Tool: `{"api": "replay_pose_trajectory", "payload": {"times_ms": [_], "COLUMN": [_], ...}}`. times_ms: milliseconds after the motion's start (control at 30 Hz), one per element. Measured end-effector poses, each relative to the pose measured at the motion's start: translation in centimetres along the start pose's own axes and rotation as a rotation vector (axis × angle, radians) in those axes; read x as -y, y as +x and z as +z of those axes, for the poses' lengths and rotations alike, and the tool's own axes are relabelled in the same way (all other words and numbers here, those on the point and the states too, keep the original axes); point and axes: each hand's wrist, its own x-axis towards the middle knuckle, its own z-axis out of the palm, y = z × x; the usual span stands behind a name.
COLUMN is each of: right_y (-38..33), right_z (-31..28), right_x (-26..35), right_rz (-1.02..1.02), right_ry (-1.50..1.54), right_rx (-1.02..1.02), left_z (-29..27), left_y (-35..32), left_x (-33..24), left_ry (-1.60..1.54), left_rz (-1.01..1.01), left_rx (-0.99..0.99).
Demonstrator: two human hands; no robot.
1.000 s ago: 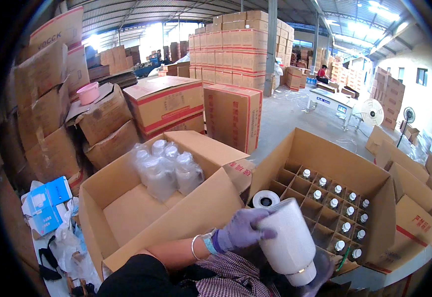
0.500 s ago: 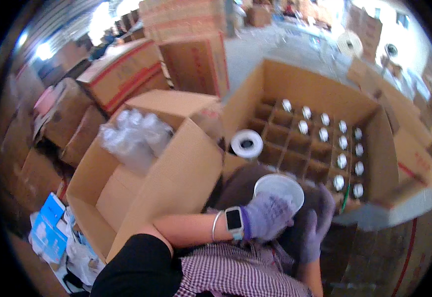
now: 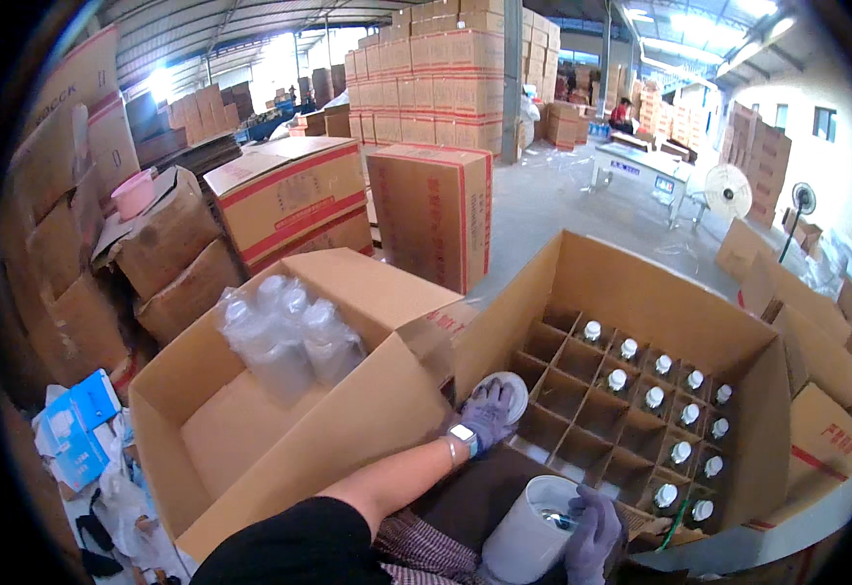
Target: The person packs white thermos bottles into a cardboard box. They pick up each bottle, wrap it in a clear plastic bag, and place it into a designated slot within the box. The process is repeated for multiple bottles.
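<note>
My left hand (image 3: 487, 421), in a grey-purple glove, reaches forward with its fingers closed over a white roll (image 3: 515, 392) beside the near-left corner of the divided carton. My right hand (image 3: 594, 534), gloved alike, grips the rim of a whitish cylindrical container (image 3: 521, 536) at my lap. The container is tilted, its open mouth facing up and away; something shiny shows inside, too small to name. To the right, the divided carton (image 3: 640, 283) holds several white-capped bottles (image 3: 680, 451) in its cardboard cells; the cells on its left are empty.
At left, an open carton (image 3: 240, 439) holds several bottles in clear plastic wrap (image 3: 294, 336). Closed cartons (image 3: 289, 200) stand behind it, with a pink basin (image 3: 133, 195) further left. A table (image 3: 645, 171), a fan (image 3: 728, 190) and a distant person (image 3: 623, 115) are beyond.
My left hand has left the container's mouth and moved forward onto the white roll. The right hand now grips the container's rim. The view has tilted up, showing more of the warehouse.
</note>
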Motion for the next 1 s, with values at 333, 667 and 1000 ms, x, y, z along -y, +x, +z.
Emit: {"api": "replay_pose_trajectory", "payload": {"times_ms": [333,667,1000], "right_y": [4.4,3.9,2.1], "right_z": [-0.4,-0.2,-2.5], "right_x": [6.3,8.6,1.3], "right_rz": [-0.397,0.062,0.247], "right_ry": [-0.204,0.620,0.926], "right_rx": [-0.064,-0.086,0.140], "left_z": [-17.2,-21.9,-25.0], "left_y": [-3.8,-10.8,-11.4], "left_x": [-6.1,-14.4,-14.5], "left_ry": [-1.463,-0.893,-0.324], "left_rz": [0.004,0.631,0.656], "left_rx": [0.109,-0.434,-0.352]}}
